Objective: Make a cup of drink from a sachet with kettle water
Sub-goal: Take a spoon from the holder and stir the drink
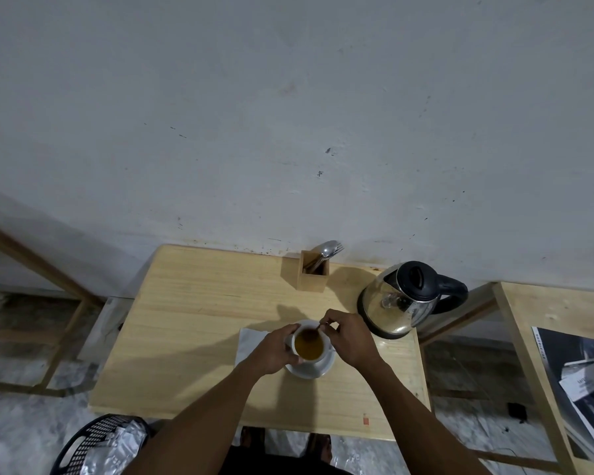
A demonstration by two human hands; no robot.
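A white cup (310, 358) holding brown liquid stands on a white saucer (318, 369) near the middle of the wooden table (192, 323). My left hand (275, 351) wraps the cup's left side. My right hand (347, 337) pinches the handle of a small spoon (318, 328) whose bowl dips into the drink at the far rim. A steel kettle (407, 299) with a black lid and handle sits to the right of the cup, lid down. No sachet is visible on the table.
A white napkin (249, 342) lies under my left hand beside the saucer. A wooden holder (312, 275) with cutlery stands by the wall. A black basket (96, 443) with silver wrappers sits on the floor at lower left. Another table (535, 313) with printed papers is at right.
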